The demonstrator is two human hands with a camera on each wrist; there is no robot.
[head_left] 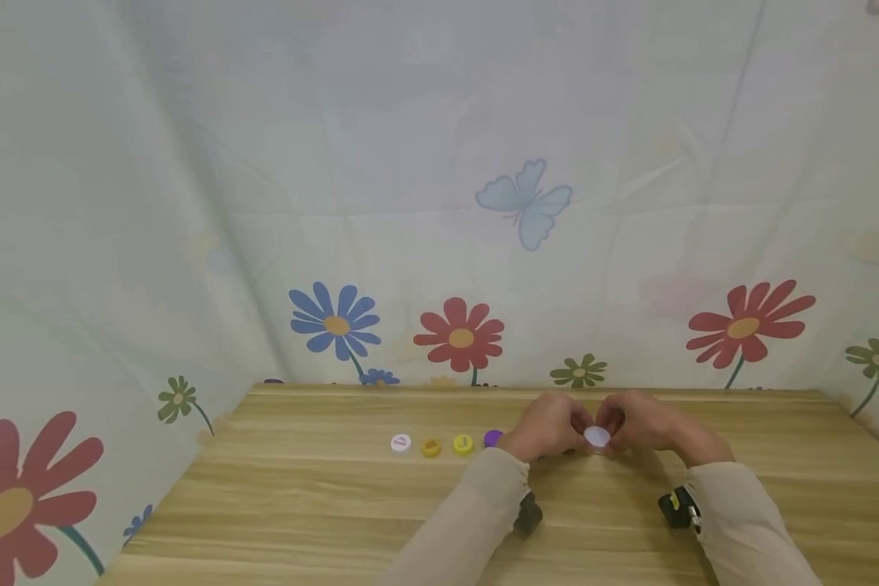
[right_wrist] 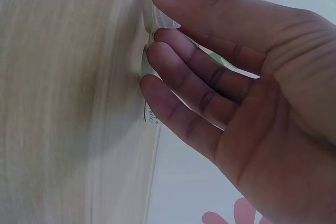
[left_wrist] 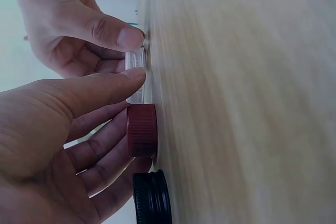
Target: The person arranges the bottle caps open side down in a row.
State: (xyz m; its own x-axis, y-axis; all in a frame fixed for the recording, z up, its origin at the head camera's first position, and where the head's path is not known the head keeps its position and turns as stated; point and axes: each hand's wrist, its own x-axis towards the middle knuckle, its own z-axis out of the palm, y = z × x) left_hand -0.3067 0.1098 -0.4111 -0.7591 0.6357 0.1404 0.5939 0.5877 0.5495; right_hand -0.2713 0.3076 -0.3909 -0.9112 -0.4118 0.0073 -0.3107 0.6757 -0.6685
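A white bottle cap (head_left: 596, 436) with a ribbed side is pinched between my two hands, close over the wooden table. My left hand (head_left: 549, 427) has its thumb on one side of it, and my right hand (head_left: 640, 422) grips the opposite side. In the left wrist view both thumbs lie along the white cap's ribbed edge. Right beside it stands a dark red ribbed cap (left_wrist: 142, 130), and a black cap (left_wrist: 152, 198) comes after that, near my left fingers. Behind my right fingers a pale cap with small print (right_wrist: 151, 115) shows partly.
Left of my hands, a row of caps lies on the table (head_left: 300, 496): white with print (head_left: 400, 443), orange (head_left: 430, 448), yellow (head_left: 463, 444) and purple (head_left: 494, 439), the last partly covered by my left hand. A flowered cloth (head_left: 395, 163) hangs behind the table's back edge.
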